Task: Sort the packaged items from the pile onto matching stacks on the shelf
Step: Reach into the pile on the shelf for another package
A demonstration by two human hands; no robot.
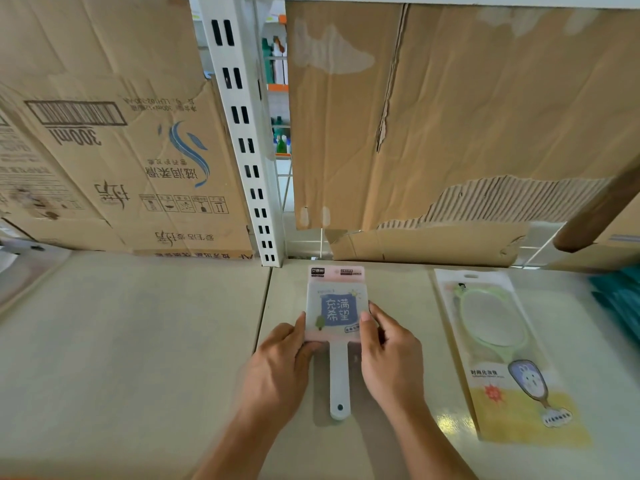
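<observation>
Flattened brown cardboard lines the whole back of the shelf: a printed sheet (104,140) with a barcode and upside-down lettering on the left, and a plain, torn sheet (485,98) on the right with its corrugated core exposed along the lower edge. Below them a pale cream shelf (138,341) fills the lower half of the view, with a seam running from back to front near its middle. A white slotted metal upright (242,133) stands at the back edge between the two cardboard sheets, and through the narrow gap beside it another aisle with bottles (280,64) can be seen.

Toward the right edge of the shelf lies a clear packaged green hand mirror (498,341), flat, on its own. Past it, at the right edge, is a blurred teal shape (620,299), possibly stacked packs.

Just right of the seam, the packaged pink mirror (336,306) with a white handle lies near the back. The left hand (277,365) and right hand (391,355) pinch the pack's lower corners, thumbs on its front.
</observation>
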